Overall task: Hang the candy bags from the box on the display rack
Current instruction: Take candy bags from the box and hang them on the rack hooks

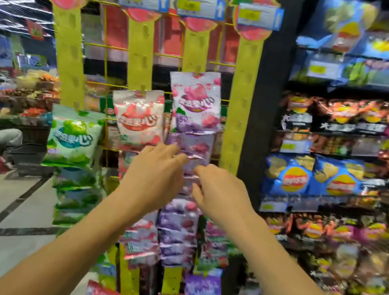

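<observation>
Both of your hands meet at the crumpled top edge of a purple candy bag point(192, 158), which lies against the third yellow strip point(195, 52) of the display rack point(101, 23), just below an upper bag point(195, 103) already hung there. Left hand point(155, 174): the fingers reach over the bag's upper left corner and touch it. Right hand point(219, 192): the fingertips touch its right edge. Motion blur hides whether either hand pinches the film or merely rests on it, so you cannot tell the grip. Judge the bag light, soft and crinkly. Its glossy foil is probably slippery and its contents loose, so the body is likely to sag and shift. Take hold at the flat sealed top band, thumb and forefinger on each side of the middle, which should keep that band taut for hooking onto the strip. The box is out of view.
</observation>
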